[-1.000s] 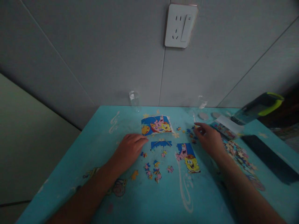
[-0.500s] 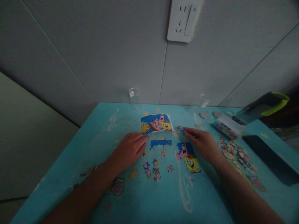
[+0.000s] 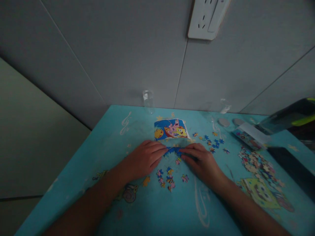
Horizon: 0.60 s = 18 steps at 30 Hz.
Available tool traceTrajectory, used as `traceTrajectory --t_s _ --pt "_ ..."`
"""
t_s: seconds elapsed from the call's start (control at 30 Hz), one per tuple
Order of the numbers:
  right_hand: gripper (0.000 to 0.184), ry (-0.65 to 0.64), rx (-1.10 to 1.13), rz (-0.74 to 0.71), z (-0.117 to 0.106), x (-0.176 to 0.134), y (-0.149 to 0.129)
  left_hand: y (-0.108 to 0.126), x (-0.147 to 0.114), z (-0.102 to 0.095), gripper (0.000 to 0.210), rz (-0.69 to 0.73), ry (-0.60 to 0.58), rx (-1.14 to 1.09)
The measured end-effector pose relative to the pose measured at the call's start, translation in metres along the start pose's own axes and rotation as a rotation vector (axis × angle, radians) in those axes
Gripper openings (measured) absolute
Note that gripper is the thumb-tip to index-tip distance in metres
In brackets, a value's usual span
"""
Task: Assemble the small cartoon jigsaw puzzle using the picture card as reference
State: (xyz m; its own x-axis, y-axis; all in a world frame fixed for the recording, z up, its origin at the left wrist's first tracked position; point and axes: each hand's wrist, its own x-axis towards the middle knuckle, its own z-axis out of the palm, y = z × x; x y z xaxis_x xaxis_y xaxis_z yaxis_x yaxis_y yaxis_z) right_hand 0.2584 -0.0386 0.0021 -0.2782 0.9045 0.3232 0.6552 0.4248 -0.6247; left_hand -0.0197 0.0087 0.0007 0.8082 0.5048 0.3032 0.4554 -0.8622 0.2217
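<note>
Strip of joined jigsaw pieces [image 3: 174, 149], blue, flat and knob-edged along its lower side, lies on the tabletop [image 3: 157, 213] between both hands, just below a SpongeBob picture sheet [image 3: 171, 128], which is thin, pale-edged and slightly bowed. Left hand [image 3: 149, 157]: fingers close together, slightly bent, tips touching the strip's left end. Right hand [image 3: 200, 160]: fingers curled, thumb and forefinger a little apart, tips at the strip's right end; whether they pinch a piece cannot be told. Nearer the person lie loose interlocking pieces [image 3: 169, 180] in blue, pink and yellow. Right of the sheet, a scatter of mostly blue pieces [image 3: 216, 143]; farther right, a heap of mixed pieces [image 3: 259, 165]. Containers: a clear cylinder [image 3: 148, 102] stands near the wall, a whitish patch on its upper part. A small printed box [image 3: 248, 136] with a pale flap lies near two round grey discs [image 3: 223, 122]. A dark translucent bottle [image 3: 283, 116] with yellow-green trim is partly out of view; its contents cannot be told.
</note>
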Motion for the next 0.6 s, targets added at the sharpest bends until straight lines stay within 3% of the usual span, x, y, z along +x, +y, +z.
traceTrajectory --t_s 0.6 --pt "0.021 -0.046 -0.022 -0.025 0.0099 -0.001 -0.0058 -0.0001 -0.0005 0.0035 0.031 0.006 -0.016 -0.003"
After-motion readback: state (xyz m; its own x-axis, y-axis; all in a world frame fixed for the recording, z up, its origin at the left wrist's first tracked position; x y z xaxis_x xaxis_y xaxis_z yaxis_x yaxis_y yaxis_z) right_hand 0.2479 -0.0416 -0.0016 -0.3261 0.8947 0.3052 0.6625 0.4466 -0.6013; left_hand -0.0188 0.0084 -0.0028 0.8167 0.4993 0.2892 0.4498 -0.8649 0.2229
